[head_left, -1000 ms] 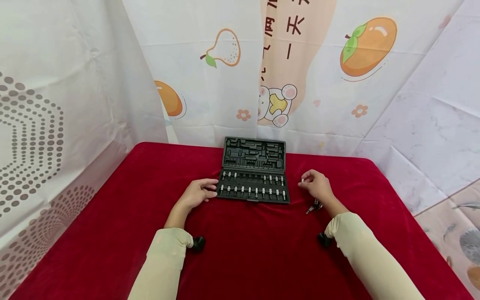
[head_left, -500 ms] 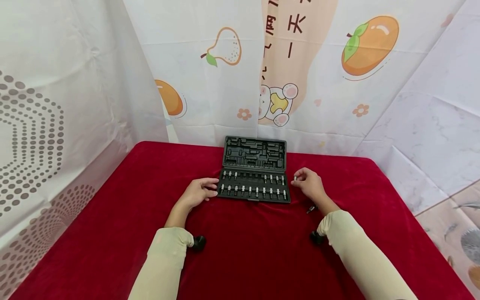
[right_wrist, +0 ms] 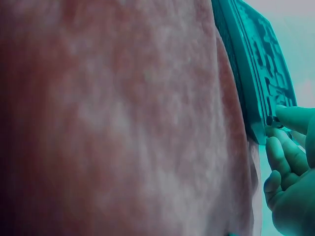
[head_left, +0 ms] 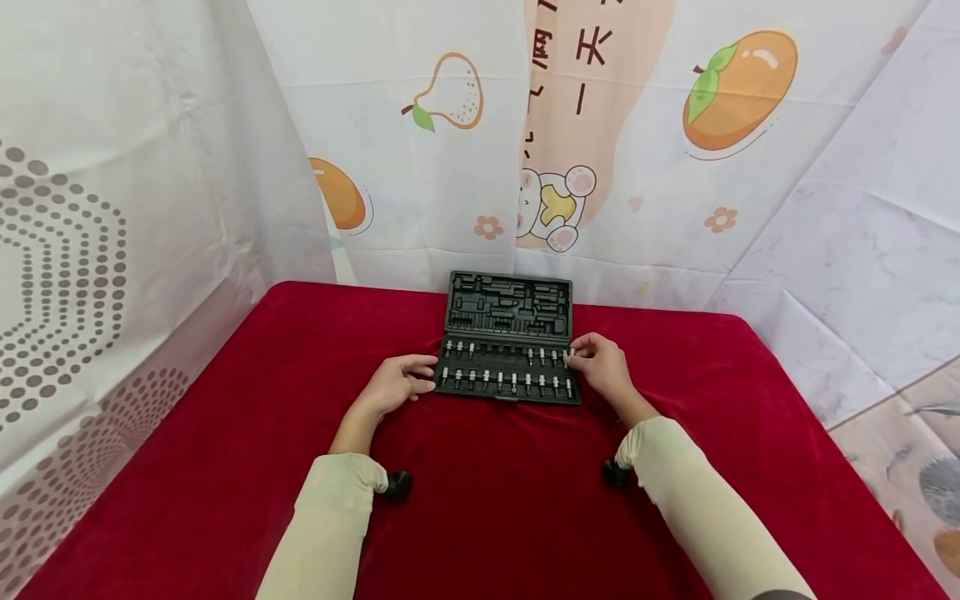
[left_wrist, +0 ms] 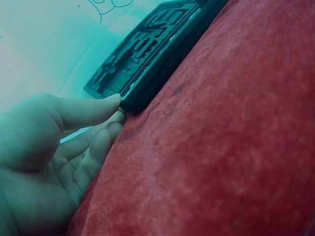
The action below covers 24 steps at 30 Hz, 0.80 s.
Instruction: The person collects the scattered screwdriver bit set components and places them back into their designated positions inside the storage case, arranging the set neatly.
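Observation:
A black plastic tool case (head_left: 501, 364) stands unfolded at the table's far side. Its lower half carries two rows of silver bit sockets (head_left: 499, 379); the back row has a gap at its middle. At the case's left edge my left hand (head_left: 392, 387) rests its fingertips, and in the left wrist view its thumb (left_wrist: 91, 112) touches the case corner. Over the right end of the back row, my right hand (head_left: 606, 371) pinches a small bit socket (head_left: 572, 352) between thumb and fingers. Its lower part is hidden in the head view.
A red velvet cloth (head_left: 502, 500) covers the table. The raised lid (head_left: 510, 304) with moulded recesses leans near the white printed curtain (head_left: 405, 200) behind. Loose bits seen earlier beside the right forearm are mostly hidden behind it now.
My right hand has moved left with the pinched bit socket, from the cloth beside the case to its right edge. The left hand has stayed put.

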Tool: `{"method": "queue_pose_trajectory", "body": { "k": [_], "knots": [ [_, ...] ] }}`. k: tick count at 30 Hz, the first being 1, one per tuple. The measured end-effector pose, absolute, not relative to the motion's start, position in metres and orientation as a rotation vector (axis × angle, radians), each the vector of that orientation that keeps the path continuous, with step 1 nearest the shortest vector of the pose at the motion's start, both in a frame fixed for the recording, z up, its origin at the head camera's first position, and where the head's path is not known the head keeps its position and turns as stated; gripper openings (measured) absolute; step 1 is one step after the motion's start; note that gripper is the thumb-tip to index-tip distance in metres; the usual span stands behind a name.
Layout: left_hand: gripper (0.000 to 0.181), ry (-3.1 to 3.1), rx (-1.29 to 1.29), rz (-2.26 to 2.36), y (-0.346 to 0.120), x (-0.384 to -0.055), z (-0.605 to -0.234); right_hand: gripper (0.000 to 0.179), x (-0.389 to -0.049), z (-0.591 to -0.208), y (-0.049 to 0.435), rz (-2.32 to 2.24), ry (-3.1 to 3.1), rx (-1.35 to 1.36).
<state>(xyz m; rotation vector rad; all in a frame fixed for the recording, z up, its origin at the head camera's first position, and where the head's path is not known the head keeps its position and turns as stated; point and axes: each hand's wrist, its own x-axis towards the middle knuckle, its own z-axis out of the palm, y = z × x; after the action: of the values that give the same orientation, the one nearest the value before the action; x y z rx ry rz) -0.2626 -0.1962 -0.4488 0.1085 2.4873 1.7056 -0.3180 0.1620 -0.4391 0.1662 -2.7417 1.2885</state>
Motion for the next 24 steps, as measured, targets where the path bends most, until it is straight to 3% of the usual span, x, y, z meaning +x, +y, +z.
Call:
{"method": "queue_pose_trajectory", "body": {
  "k": [24],
  "knots": [
    [0.046, 2.491, 0.073, 1.678, -0.195, -0.261, -0.447, 0.017, -0.321, -0.443, 0.142, 1.317, -2.728, 0.195]
  ]
}}
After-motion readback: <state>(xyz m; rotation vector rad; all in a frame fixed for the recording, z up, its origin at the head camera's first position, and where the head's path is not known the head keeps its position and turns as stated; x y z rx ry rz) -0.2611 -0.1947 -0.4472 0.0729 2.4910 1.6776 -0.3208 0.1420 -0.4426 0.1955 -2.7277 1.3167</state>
